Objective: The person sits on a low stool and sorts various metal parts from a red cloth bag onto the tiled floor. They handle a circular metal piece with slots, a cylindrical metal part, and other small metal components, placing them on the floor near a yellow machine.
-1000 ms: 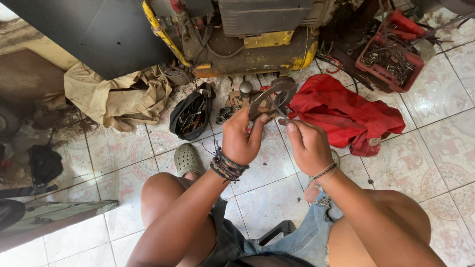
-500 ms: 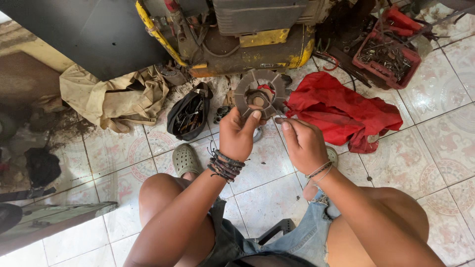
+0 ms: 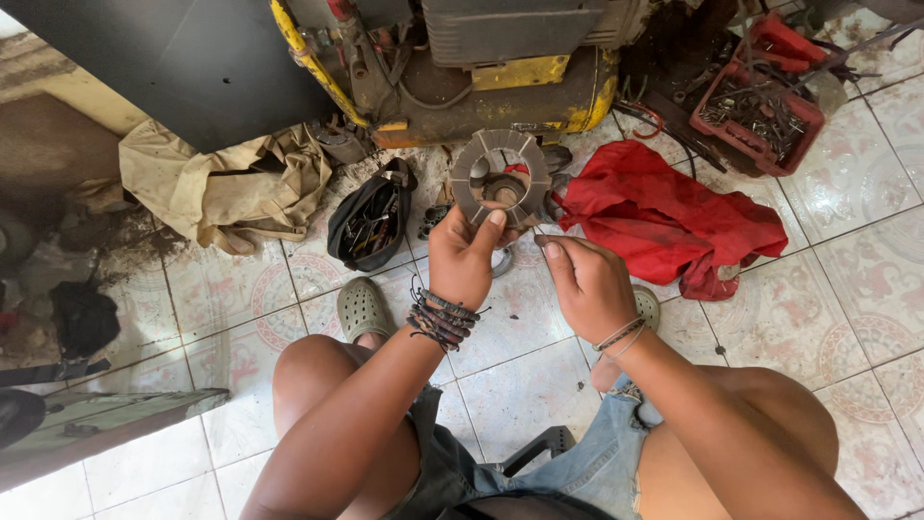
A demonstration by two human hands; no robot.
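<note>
Here the left hand [image 3: 469,258] pinches a grey, segmented friction ring [image 3: 500,180] upright; the right hand [image 3: 587,284], loosely curled, holds nothing above glossy tiles [image 3: 789,327].

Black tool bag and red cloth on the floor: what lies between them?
In the head view, the grey slotted disc held up by the left hand sits between the black tool bag and the red cloth.
</note>
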